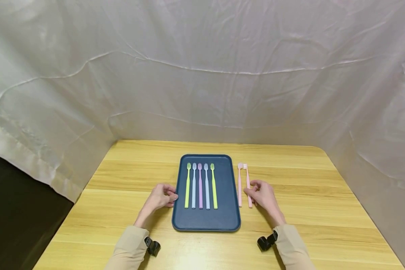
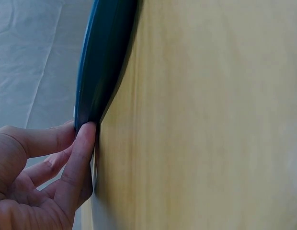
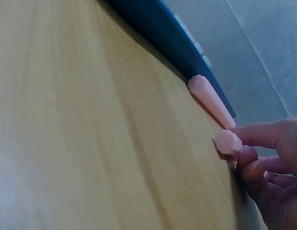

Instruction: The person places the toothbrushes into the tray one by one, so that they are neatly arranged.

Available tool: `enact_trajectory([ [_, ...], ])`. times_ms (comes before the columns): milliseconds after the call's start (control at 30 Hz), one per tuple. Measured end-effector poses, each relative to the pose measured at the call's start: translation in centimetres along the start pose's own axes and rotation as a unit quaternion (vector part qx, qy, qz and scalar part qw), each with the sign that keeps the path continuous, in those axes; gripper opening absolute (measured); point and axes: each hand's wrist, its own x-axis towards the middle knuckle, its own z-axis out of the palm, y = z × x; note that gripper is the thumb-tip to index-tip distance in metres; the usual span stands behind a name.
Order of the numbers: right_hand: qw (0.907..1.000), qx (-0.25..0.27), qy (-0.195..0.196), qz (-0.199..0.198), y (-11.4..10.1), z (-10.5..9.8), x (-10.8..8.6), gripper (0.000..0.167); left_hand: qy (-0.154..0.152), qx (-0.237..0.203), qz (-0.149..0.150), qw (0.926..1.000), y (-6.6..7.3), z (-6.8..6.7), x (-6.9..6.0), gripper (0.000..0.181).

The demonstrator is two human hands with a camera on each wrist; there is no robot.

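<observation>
A dark blue tray lies on the table with several toothbrushes in an upright row, among them a purple toothbrush in the middle. My left hand pinches the tray's left rim between thumb and fingers. Two pink toothbrushes lie to the right of the tray. Close beside its edge rests one pink toothbrush. Thumb and fingers of my right hand pinch the outer pink toothbrush along its handle; its handle end shows low over the tabletop in the right wrist view.
The light wood table extends around the tray on all sides. A pale, wrinkled curtain hangs behind and along both sides. Black wrist cameras, such as the right one, are strapped over the beige sleeves.
</observation>
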Motion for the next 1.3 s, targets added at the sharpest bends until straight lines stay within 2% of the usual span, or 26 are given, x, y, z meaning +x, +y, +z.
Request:
enact_trajectory([
  [267,0.9985,-0.051,0.018,-0.002,-0.01,0.16,0.22,0.036,0.0,-0.001,0.003,1.0,-0.07,0.03,0.02,0.024],
  [600,0.9902,-0.127,0.053,-0.022,-0.43,0.43,0.23,0.03,0.002,0.0,-0.002,1.0,-0.11,0.02,0.08,0.025],
  [1300,0.996,-0.076,0.045,-0.012,-0.42,0.32,-0.01,0.028,0.002,0.003,0.0,1.0,-0.03,0.06,0.02,0.025],
])
